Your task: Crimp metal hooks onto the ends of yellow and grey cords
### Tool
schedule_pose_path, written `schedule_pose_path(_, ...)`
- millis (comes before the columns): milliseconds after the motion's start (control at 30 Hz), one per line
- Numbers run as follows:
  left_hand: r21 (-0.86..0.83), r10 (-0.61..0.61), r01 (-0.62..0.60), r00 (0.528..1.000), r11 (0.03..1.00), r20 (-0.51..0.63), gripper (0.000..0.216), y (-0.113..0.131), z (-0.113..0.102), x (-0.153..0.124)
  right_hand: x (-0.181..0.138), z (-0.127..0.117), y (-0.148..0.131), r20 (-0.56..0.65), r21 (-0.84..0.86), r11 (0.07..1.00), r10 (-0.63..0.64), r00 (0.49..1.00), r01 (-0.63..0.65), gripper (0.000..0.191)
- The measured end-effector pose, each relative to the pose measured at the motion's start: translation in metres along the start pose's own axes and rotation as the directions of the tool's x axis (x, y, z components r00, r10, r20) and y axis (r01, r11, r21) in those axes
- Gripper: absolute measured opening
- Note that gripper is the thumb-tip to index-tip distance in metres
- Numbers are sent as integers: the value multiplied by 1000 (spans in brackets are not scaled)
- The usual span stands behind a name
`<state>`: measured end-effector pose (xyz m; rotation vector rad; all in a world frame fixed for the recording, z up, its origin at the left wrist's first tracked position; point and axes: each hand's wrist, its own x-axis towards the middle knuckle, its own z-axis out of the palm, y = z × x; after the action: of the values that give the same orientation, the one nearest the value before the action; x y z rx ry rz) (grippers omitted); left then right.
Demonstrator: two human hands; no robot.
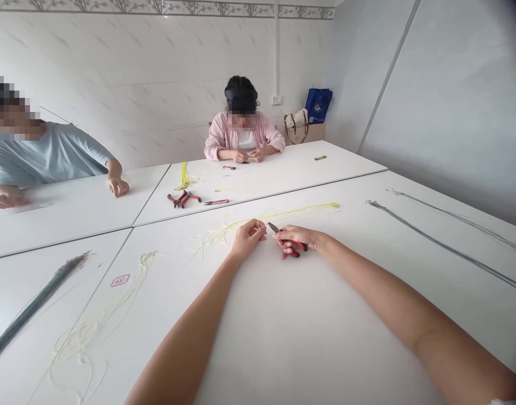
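Note:
My right hand [292, 238] is closed round a pair of red and black pliers [300, 246], whose dark jaws point left. Just left of the jaws, my left hand [248, 236] pinches the end of a thin yellow cord [258, 224]; the rest of that cord is hard to trace. A small gap separates the plier tips from the left fingertips. Beyond both hands lies a bundle of yellow cords [300, 210], with knotted or clasped ends at its right and loose tails at its left.
Grey cord bundles [435, 239] lie at right; a dark grey-green bundle [43, 301] and pale yellow cords [102, 315] at left. More red-black pliers [184, 198] and pink-handled snips [216, 202] sit across the table seam. Two other people [243, 132] sit at the far tables.

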<state>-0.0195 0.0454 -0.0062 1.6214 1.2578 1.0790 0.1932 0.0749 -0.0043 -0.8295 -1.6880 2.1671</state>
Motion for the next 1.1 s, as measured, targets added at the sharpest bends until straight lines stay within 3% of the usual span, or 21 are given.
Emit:
schedule_pose_path(133,63,24,-27,999,998,46,28,-3,2,0,-1,3,-2,-27,43,999,-14,1000,15,46)
schedule_pose_path(433,323,94,-93,996,942,15,25,1,6,-4,2,1,1,-60,127,991,-35,998,42,44)
schedule_pose_path(767,358,165,-148,986,922,-17,29,-1,8,-4,3,0,3,-91,186,979,-72,993,89,46)
schedule_pose_path(900,309,239,-178,956,934,-172,36,0,5,-7,4,-9,8,-135,261,952,-131,982,163,49)
schedule_pose_path(1000,290,286,-185,888,939,-360,36,1,2,-9,5,-14,12,-163,302,927,-180,970,223,52)
schedule_pose_path(1100,270,289,-179,843,946,-454,33,1,-1,-8,5,-18,14,-169,318,915,-204,964,249,52)
